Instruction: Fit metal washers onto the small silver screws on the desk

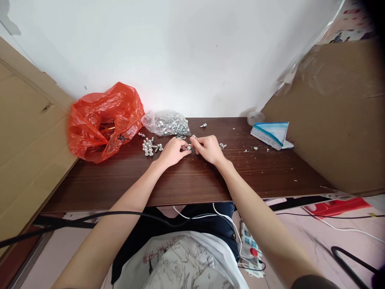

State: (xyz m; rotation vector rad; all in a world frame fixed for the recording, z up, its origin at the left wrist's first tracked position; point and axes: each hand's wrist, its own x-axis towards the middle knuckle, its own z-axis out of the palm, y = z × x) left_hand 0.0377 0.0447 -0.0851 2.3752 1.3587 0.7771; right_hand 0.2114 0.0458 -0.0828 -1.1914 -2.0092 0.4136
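My left hand (174,151) is closed in a pinch on a small silver bolt (189,148), whose head shows at the fingertips. Close beside it, my right hand (209,148) is closed too, with a small metal piece (194,136) showing by its fingers; its exact kind is too small to tell. Left of my left hand stands a cluster of silver bolts (148,147), several of them upright on their heads. Just behind my hands lies a clear plastic bag (168,122) full of small metal hardware. Loose washers (181,137) lie partly hidden behind my left hand.
A red plastic bag (120,108) sits at the left of the brown table (192,186). One loose bolt (203,125) lies near the wall. More hardware (223,146) is right of my hand. A blue-and-white packet (272,134) stands before the right cardboard panel (337,116). A black cable (132,213) crosses in front.
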